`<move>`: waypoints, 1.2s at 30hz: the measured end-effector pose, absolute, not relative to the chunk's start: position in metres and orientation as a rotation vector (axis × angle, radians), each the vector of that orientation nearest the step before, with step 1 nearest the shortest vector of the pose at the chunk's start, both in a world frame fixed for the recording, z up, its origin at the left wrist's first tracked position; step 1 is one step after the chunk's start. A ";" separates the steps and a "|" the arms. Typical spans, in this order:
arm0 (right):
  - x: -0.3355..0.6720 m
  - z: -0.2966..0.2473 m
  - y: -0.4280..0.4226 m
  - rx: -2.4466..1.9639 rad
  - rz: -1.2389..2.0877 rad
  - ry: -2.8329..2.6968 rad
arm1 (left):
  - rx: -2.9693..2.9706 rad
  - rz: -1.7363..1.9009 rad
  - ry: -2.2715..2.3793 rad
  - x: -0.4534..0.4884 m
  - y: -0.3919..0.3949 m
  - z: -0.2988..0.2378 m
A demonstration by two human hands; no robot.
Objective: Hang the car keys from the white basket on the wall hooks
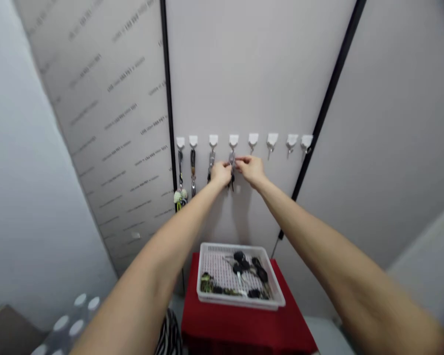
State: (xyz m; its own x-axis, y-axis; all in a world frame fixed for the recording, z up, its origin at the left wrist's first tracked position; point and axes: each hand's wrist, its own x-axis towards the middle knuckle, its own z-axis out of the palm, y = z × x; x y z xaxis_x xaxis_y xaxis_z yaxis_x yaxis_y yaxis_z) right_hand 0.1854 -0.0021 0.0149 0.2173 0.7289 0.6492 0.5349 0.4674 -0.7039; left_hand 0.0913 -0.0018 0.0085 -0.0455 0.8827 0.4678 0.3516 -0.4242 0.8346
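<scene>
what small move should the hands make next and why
Perhaps ease the left hand and right hand gently away from the keychain: it appears to hang from the fourth white hook from the left, so may need little support.

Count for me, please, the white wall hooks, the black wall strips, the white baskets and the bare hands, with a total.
White wall hooks: 8
Black wall strips: 2
White basket: 1
Bare hands, left hand and right hand: 2
Total: 13

Even, moderate light shows the hanging keys (pixel 233 182) soft-edged. Faint shadows mark the wall (pixel 259 88) below them; bottles (pixel 76 328) far lower-left blur.
</scene>
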 end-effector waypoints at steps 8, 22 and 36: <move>0.206 -0.085 -0.066 -1.394 0.444 -1.701 | 1.871 1.410 1.273 0.071 -0.054 -0.093; 0.221 -0.206 -0.113 -1.747 0.240 -2.194 | 1.960 0.690 1.458 0.078 -0.100 -0.228; 0.225 -0.210 -0.111 -1.700 0.516 -1.944 | 2.176 0.561 1.445 0.076 -0.099 -0.230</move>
State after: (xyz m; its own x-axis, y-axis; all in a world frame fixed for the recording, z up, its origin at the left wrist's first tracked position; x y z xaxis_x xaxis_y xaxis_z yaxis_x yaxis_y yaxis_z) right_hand 0.2247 -0.1106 -0.2096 -0.0931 0.9882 0.1215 0.7977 0.1470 -0.5849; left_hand 0.0764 -0.0994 -0.2300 0.3631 0.9284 0.0791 0.7383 -0.3385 0.5833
